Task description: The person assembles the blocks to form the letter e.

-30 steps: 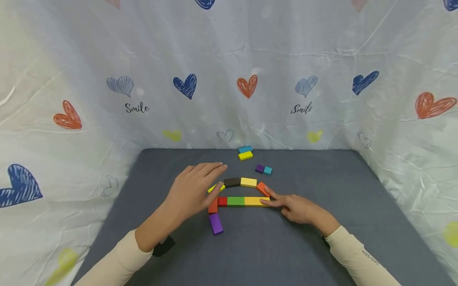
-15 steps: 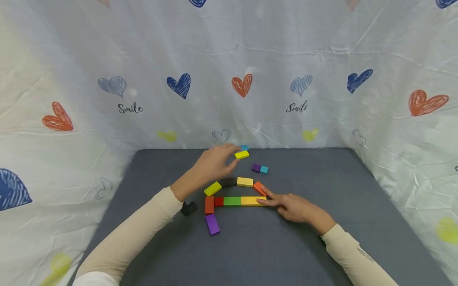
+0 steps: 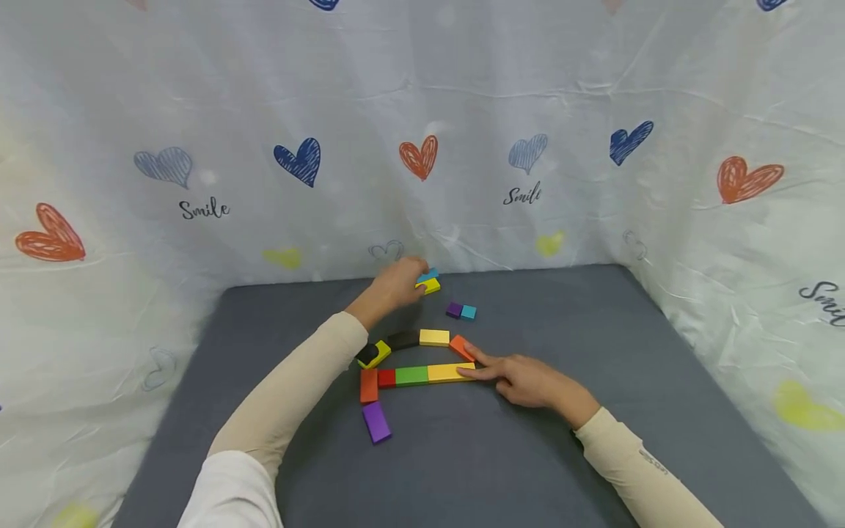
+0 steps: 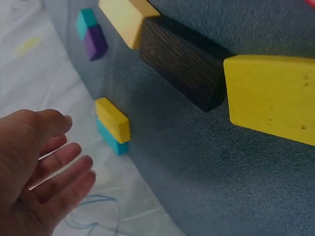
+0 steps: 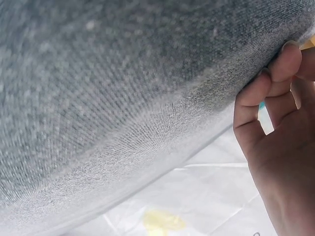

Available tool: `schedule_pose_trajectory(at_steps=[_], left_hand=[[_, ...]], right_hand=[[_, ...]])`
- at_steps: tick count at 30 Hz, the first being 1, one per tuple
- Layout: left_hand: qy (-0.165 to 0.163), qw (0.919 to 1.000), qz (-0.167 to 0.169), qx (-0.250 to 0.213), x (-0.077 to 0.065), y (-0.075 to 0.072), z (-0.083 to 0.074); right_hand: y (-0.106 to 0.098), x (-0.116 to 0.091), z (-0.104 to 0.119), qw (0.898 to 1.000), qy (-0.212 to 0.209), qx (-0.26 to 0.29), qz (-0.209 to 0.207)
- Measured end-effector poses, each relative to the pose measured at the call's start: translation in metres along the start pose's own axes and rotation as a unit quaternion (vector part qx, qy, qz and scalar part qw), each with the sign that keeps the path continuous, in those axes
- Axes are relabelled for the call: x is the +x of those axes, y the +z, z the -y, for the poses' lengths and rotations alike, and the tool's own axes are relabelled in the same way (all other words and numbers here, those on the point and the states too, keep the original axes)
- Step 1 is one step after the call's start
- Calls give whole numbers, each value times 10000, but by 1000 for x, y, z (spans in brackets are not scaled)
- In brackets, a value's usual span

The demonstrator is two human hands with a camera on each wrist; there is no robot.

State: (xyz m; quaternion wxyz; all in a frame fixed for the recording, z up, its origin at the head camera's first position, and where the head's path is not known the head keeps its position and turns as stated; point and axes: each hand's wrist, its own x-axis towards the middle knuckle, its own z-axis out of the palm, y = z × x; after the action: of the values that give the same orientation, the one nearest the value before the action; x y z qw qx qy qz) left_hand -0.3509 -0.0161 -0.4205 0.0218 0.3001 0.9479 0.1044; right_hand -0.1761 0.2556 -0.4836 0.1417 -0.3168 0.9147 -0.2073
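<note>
My left hand (image 3: pixel 392 286) reaches to a yellow block (image 3: pixel 432 286) and a blue block (image 3: pixel 430 274) lying side by side near the table's far edge. In the left wrist view its fingers are spread, with a gap between them and that pair. My right hand (image 3: pixel 528 381) touches an orange block (image 3: pixel 460 347) with one extended finger and the right end of a yellow-orange strip (image 3: pixel 444 374) with another. Its other fingers curl against the tabletop in the right wrist view. Left of the strip, a green block (image 3: pixel 412 376) and a red block (image 3: pixel 386 378) continue the row.
A cream block (image 3: pixel 434 337), a black block (image 3: pixel 404 339) and a yellow-green block (image 3: pixel 375 355) form an arc above the row. An orange-red block (image 3: pixel 369 386) and a purple block (image 3: pixel 377 422) stand at left. Dark purple (image 3: pixel 455 310) and cyan (image 3: pixel 468 313) blocks lie beyond the arc.
My left hand has moved away from the yellow-green block at the arc's left end, out to the far yellow and blue pair. The right hand keeps its place on the blocks. The head view has shifted slightly.
</note>
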Motion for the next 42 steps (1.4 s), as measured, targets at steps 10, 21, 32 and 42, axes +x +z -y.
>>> schedule_pose_trajectory(at_steps=[10, 21, 32, 42], left_hand=[[-452, 9951, 506, 725, 25, 19, 2], [-705, 9916, 539, 946, 38, 33, 4], [-717, 9796, 892, 1655, 30, 27, 8], [-693, 9866, 792, 1246, -7, 2, 37]], right_hand=[[3, 0, -2, 9999, -103, 45, -118], [4, 3, -4, 9999, 139, 79, -55], [1, 7, 0, 9998, 164, 129, -27], [0, 2, -1, 9998, 164, 110, 41]])
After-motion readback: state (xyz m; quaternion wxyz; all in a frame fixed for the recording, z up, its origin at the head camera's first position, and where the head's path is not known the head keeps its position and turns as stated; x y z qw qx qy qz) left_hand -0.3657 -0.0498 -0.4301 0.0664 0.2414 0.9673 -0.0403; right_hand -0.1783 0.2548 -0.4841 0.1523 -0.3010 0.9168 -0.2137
